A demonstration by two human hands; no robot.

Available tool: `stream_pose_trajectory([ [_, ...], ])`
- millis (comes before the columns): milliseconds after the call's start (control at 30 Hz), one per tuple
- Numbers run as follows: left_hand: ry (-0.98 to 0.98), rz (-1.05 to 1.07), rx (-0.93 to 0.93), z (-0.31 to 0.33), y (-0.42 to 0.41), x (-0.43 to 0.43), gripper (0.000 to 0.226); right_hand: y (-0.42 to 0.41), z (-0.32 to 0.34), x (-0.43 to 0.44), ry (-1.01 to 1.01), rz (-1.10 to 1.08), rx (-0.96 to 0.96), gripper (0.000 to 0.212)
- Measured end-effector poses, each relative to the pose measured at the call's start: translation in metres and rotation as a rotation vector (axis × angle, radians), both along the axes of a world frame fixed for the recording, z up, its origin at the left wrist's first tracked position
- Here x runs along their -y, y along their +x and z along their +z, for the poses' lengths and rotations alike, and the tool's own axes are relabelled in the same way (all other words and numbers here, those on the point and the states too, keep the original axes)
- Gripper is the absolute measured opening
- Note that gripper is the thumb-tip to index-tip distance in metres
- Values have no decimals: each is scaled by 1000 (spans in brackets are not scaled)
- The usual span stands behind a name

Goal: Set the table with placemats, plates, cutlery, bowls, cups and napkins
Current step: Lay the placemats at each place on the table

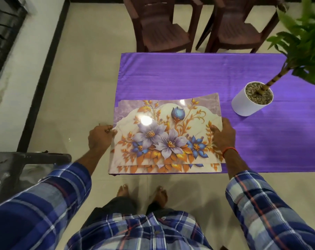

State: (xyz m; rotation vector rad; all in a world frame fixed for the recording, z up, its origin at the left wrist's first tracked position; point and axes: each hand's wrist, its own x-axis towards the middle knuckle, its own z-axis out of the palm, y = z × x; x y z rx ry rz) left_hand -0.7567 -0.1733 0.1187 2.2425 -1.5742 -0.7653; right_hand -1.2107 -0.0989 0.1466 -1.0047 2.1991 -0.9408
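Squarely, placemats point(164, 134) lie between left hand point(99, 138), right hand point(223, 136).

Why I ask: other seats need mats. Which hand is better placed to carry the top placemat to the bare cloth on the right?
Probably the right hand: it holds the top placemat at its right edge, next to the bare tablecloth. The left hand pinches the opposite edge.

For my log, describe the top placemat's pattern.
Placemat: purple and blue flowers, orange-gold leaves; head view.
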Motion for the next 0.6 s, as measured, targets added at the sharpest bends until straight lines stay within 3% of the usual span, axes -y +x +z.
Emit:
stream_pose_trajectory([
  [167, 77, -58, -19, 12, -5, -3, 35, -5, 18, 4, -13, 5, 50, 29],
  [300, 167, -18, -259, 26, -1, 1, 46, -8, 36, 0, -28, 48, 99, 30],
  [433, 169, -33, -387, 42, 19, 13, 51, 19, 67, -8, -95, -2, 352, 28],
  [533, 161, 55, -539, 59, 38, 22, 43, 50, 82, -10, -147, -4, 562, 47],
  [600, 196, 104, -619, 64, 63, 32, 43, 76, 87, -6, -164, -4, 585, 76],
])
